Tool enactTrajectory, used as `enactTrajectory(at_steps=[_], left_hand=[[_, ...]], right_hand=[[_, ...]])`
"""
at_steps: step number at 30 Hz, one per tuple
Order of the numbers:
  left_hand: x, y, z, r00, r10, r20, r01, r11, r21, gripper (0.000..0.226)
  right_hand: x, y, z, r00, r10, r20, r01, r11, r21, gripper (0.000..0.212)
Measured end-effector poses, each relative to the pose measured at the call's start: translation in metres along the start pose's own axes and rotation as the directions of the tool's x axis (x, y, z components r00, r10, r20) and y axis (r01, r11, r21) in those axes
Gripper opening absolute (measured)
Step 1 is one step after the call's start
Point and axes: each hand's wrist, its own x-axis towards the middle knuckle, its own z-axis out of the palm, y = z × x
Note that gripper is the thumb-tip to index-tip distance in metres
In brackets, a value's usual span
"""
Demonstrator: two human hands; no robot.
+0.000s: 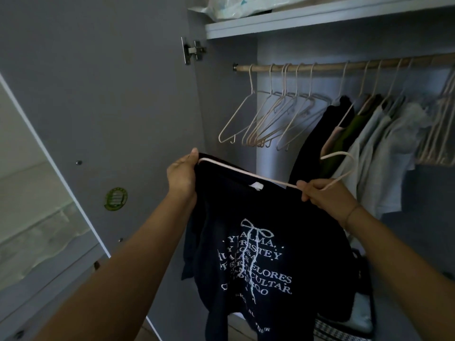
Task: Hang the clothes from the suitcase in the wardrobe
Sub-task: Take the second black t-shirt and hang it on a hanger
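Observed from the head view:

1. My left hand [181,173], centre-left of the frame, is closed around the shoulder edge of a dark printed top [258,254]. The thumb sits on top, right at the left end of a pale hanger [246,172].
2. My right hand [320,195], centre-right, has its fingers curled round the hanger near the base of the hook. The hook rises past the hand toward the upper right. A thin bracelet [352,212] is on that wrist.
3. The top hangs between the two hands in the lower centre of the frame, print facing me. It is in front of the open wardrobe and below the rail [320,66], touching neither. The hanger's arm runs along the top's upper edge. I cannot tell how far the hanger sits inside the garment.
4. Along the upper centre, a group of empty hangers [270,119] hangs on the left part of the rail. Hung clothes [369,143], dark, green and pale grey, fill the right part.
5. A shelf [320,18] sits above the rail, with a plastic bag [241,6] on it at the top edge.
6. The open door [98,94] takes up the left of the frame. Its hinge [193,50] is at upper centre and a green sticker [115,198] is at mid-left.
7. Folded items [344,326] lie at the lower right, partly hidden behind the top.
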Motion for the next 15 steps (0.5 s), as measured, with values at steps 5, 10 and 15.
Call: enactTrajectory(at_steps=[5,10,15], left_hand=[[-0.002,-0.005,0.006,0.948,0.244,0.206,-0.306,0.876,0.372,0.026],[-0.014,-0.021,0.030,0.827,0.129,0.547,-0.511,0.580,0.635,0.040],[-0.020,-0.041,0.022,0.728,0.071,0.682,-0.593,0.563,0.576,0.037]], right_hand=[[-0.003,-0.001,0.006,1.000,-0.015,0.011,0.017,0.975,-0.221,0.037],[0.009,-0.042,0.030,0.986,-0.058,0.159,0.101,0.954,-0.282,0.025],[0.016,-0.082,0.022,0.960,-0.014,0.280,0.029,0.998,-0.051,0.011]])
